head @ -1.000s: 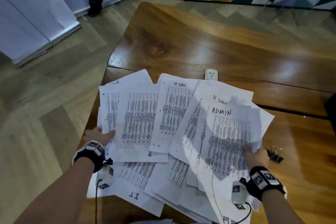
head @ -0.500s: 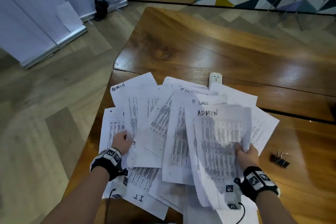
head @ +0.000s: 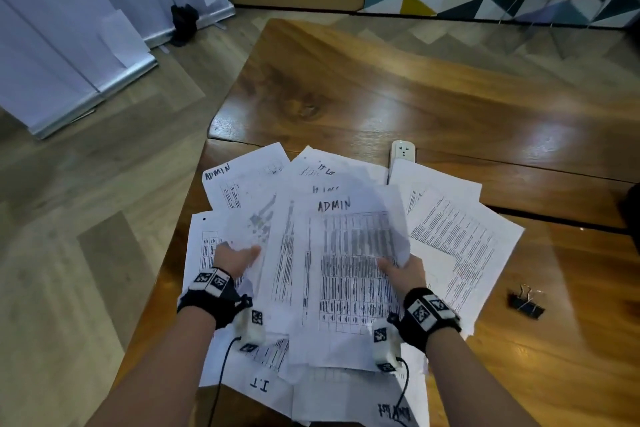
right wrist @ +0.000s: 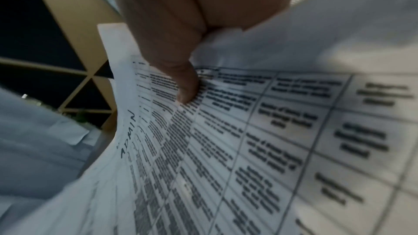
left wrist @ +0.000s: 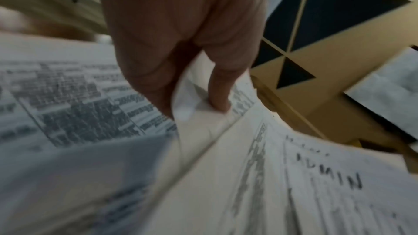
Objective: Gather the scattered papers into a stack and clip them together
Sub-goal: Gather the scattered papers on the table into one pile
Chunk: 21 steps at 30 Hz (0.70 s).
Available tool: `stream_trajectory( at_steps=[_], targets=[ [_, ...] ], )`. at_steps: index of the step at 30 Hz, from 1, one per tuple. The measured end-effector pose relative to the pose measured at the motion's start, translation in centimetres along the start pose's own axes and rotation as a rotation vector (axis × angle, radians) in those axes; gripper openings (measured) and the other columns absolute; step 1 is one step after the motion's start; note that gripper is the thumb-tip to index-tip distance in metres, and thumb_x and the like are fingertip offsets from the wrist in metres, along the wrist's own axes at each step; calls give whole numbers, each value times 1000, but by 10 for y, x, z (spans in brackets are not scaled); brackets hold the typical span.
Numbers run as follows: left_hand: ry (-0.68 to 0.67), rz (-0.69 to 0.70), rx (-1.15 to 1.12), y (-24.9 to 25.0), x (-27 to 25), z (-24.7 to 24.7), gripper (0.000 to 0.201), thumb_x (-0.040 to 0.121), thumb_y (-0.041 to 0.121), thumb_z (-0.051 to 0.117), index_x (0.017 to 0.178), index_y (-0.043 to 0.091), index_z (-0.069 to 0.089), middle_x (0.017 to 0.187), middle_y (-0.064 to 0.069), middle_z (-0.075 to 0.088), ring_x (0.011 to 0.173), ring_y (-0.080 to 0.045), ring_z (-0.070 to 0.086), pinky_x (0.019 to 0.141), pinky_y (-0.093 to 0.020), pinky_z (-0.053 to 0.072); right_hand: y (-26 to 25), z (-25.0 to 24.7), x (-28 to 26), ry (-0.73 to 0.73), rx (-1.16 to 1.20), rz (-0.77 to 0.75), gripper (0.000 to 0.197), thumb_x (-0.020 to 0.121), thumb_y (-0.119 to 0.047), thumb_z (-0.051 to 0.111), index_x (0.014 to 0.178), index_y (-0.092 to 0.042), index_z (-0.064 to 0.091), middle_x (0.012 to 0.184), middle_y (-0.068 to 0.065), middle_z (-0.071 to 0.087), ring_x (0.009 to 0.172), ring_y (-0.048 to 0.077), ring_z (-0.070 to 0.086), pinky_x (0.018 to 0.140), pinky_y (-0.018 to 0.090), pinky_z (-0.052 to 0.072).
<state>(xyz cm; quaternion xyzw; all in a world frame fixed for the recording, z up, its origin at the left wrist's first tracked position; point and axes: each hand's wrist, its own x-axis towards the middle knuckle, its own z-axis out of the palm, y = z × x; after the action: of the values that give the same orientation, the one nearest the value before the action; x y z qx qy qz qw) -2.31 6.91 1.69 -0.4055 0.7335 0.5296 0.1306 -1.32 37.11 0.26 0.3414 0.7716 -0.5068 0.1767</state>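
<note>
Across the lower centre of the frame, a left hand (head: 236,256) and right hand (head: 401,269) pinch loose white printed papers (head: 349,274) inward over a wooden table (head: 381,97), evidently stacking them, a black binder clip (head: 525,302) waiting lower right.

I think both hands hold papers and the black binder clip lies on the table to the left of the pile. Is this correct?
Not quite. The head view shows the binder clip on the table to the right of the pile. The left hand and right hand do hold papers.
</note>
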Motion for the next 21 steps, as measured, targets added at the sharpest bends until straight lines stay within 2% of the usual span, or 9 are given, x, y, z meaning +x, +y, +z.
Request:
stream_trajectory(
  at_steps=[3, 5, 7, 9, 12, 16, 18, 19, 21],
  targets=[
    [-265, -59, 555, -16, -12, -8, 41, 75, 8, 72, 110, -8, 59, 106, -19, 66, 95, -31, 63, 84, -37, 52, 10, -10, -2, 79, 25, 82, 28, 84, -19, 67, 101, -8, 48, 75, 5, 56, 81, 31, 60, 78, 43, 55],
    [-425, -125, 644, -25, -21, -10, 39, 72, 1, 70, 108, -8, 59, 107, -19, 67, 91, -29, 63, 80, -34, 54, 20, -13, -4, 104, -19, 102, 31, 84, -20, 67, 104, -2, 52, 78, 8, 58, 83, 33, 62, 79, 46, 55],
    [-536, -242, 459, -24, -26, -17, 45, 67, 1, 73, 109, -5, 55, 102, -14, 66, 87, -26, 62, 71, -36, 55, 27, -12, -6, 91, -56, 126, 40, 82, -22, 68, 110, 2, 54, 85, 12, 61, 82, 33, 64, 75, 45, 57],
    [-545, -322, 139, -18, -22, -23, 50, 65, 19, 74, 107, 2, 52, 89, -11, 65, 76, -25, 61, 65, -31, 51, 28, -11, -12, 37, -69, 148, 51, 79, -26, 71, 118, 0, 52, 98, 16, 63, 89, 34, 65, 78, 47, 57],
    [-445, -322, -244, 0, -23, -32, 35, 80, 38, 63, 106, 14, 61, 95, -17, 71, 85, -35, 66, 73, -39, 53, 23, -10, -21, -51, -110, 136, 78, 71, -37, 77, 130, -2, 42, 113, 11, 58, 109, 35, 58, 91, 44, 51],
    [-382, -299, -189, -8, -30, -29, 35, 99, 23, 36, 123, 3, 51, 111, -24, 60, 85, -33, 57, 82, -43, 47, 17, -12, -33, -196, -169, 90, 60, 73, -28, 77, 116, 2, 47, 93, 10, 59, 95, 28, 61, 71, 35, 54],
    [-293, -305, -92, -16, -35, -22, 43, 100, 16, 32, 137, -5, 37, 140, -28, 44, 115, -42, 52, 98, -43, 39, 21, -13, -34, -244, -172, 136, 68, 73, -29, 77, 120, 4, 41, 109, 20, 58, 102, 29, 58, 81, 41, 54],
    [-327, -314, -126, -17, -36, -20, 45, 100, 19, 31, 138, -5, 36, 143, -27, 41, 127, -42, 46, 102, -44, 37, 25, -12, -32, -248, -160, 146, 70, 73, -28, 77, 124, 3, 39, 115, 21, 57, 102, 31, 58, 84, 43, 52],
    [-507, -289, -207, -12, -39, -21, 50, 98, 42, 28, 131, 12, 51, 134, -19, 56, 123, -37, 53, 99, -47, 44, 27, -14, -33, -234, -89, 133, 54, 78, -21, 72, 117, 4, 44, 105, 19, 59, 87, 29, 60, 83, 47, 53]
  ],
)
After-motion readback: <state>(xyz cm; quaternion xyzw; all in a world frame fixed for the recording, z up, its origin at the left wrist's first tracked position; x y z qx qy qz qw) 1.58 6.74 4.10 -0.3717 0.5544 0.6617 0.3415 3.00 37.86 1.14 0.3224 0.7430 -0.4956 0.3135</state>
